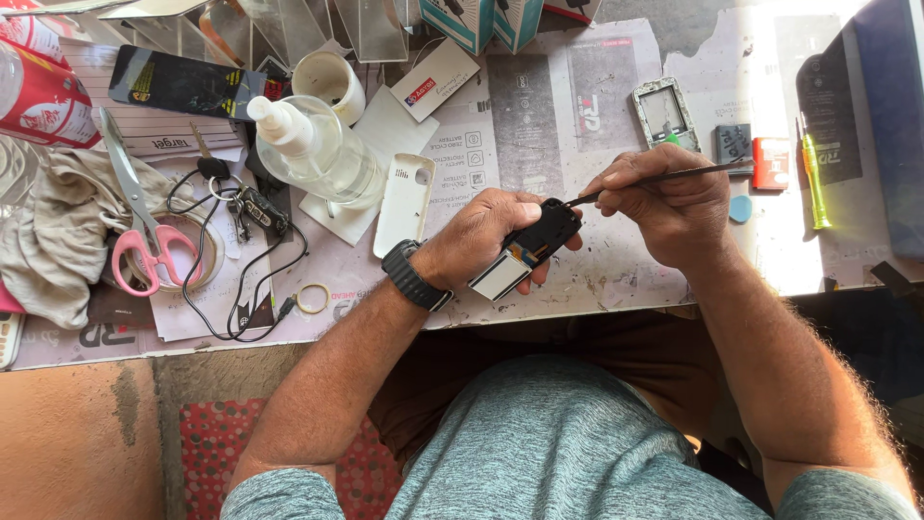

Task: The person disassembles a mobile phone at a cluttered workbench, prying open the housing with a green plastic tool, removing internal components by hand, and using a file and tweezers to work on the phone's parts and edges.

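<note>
Right now the left hand (481, 236), with a dark watch (414, 274) on its wrist, is wrapped around a small opened phone body (532, 243); its fingers curl under it and the thumb lies along the top edge, so the grip is closed on the piece. That phone body is black at the upper end and shows a pale rectangular screen part at the lower end, and it is held tilted just above the near edge of the worktable (577, 106), between the two hands. The right hand (669, 202) pinches a thin dark tool (664, 176) between its fingers, which are drawn tightly together around the shaft; the tip of the tool meets the black upper end of the phone body, while the other end of the shaft points away to the right. Just left of the left hand lies a white phone back cover (404, 204), and beside that stands a clear spray bottle (313, 144) with a white nozzle. Farther left are pink-handled scissors (144, 236) resting on a grey cloth (58, 231), with a black cable (241, 279) looped nearby. Beyond the right hand lie a grey phone frame (664, 113), and a yellow-green screwdriver (816, 183) well to the right.
</note>
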